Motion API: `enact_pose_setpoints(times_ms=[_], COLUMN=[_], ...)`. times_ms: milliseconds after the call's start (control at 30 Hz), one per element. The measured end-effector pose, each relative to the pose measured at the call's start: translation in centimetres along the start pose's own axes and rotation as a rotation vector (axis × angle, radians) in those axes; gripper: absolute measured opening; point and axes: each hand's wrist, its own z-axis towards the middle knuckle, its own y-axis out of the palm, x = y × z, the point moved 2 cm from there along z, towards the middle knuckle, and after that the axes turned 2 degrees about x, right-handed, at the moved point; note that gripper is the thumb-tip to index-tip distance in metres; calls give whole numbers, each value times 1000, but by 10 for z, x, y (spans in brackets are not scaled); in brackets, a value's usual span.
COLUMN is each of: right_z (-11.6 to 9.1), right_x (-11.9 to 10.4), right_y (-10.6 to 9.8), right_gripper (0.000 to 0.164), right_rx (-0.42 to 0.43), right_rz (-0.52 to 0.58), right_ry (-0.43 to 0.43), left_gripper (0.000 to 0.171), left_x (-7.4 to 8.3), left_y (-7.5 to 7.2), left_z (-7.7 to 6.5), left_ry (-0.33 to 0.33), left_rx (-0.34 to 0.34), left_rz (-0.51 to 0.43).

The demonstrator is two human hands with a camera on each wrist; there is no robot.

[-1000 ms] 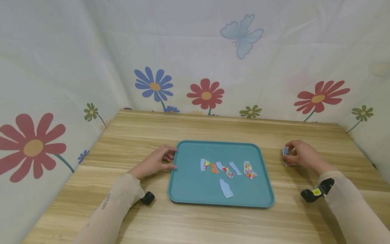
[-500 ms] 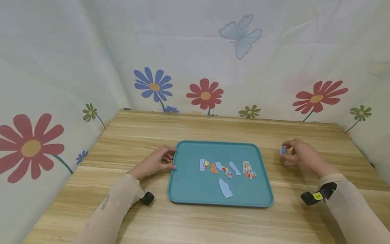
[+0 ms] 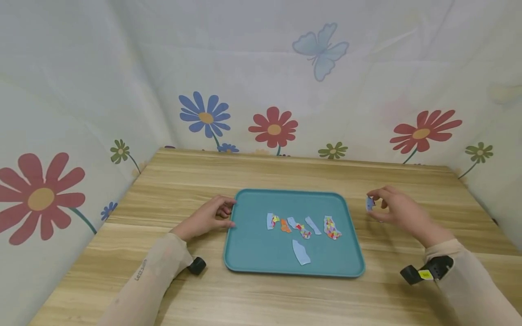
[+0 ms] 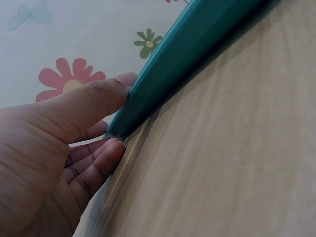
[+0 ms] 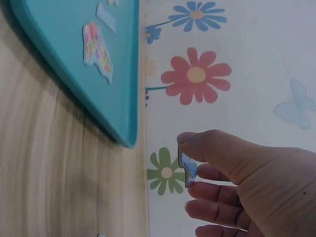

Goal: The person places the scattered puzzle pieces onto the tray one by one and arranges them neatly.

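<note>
A teal tray (image 3: 261,258) lies on the wooden table with several irregular flat puzzle pieces on it. Among them are a plain pale-blue piece (image 3: 301,252), a small orange one (image 3: 285,225) and a multicoloured one (image 3: 332,227). My left hand (image 3: 208,215) holds the tray's left rim; in the left wrist view its thumb (image 4: 106,94) lies on the edge and the fingers curl near the underside. To the right of the tray, my right hand (image 3: 401,213) pinches a light-blue puzzle piece (image 5: 188,167) between thumb and fingers, raised over the table.
The wooden table (image 3: 261,301) ends at a white curtain (image 3: 261,59) printed with flowers and a butterfly. Below my right hand, a small bit of another piece (image 3: 381,221) peeks out. Black wrist cameras sit at both wrists.
My right hand has lifted the light-blue puzzle piece and shifted left toward the tray. My left hand has stayed at the tray's rim.
</note>
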Motion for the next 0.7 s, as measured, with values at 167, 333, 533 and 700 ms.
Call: enact_pose_setpoints(times_ms=[167, 333, 533, 700], right_z=[-5, -10, -16, -19], right_x=[-11, -21, -38, -52], right_y=[-2, -1, 3, 8], right_gripper=[46, 39, 38, 41], right_rx=[36, 70, 79, 56], right_rz=[3, 12, 3, 18], right_ry=[-48, -123, -144, -168], left_gripper=[67, 67, 67, 66], left_x=[-1, -2, -3, -3], left_y=[1, 1, 1, 1], left_z=[0, 1, 2, 1], left_ry=[4, 12, 16, 19], left_rx=[0, 0, -2, 1], left_rz=[-11, -25, -26, -18])
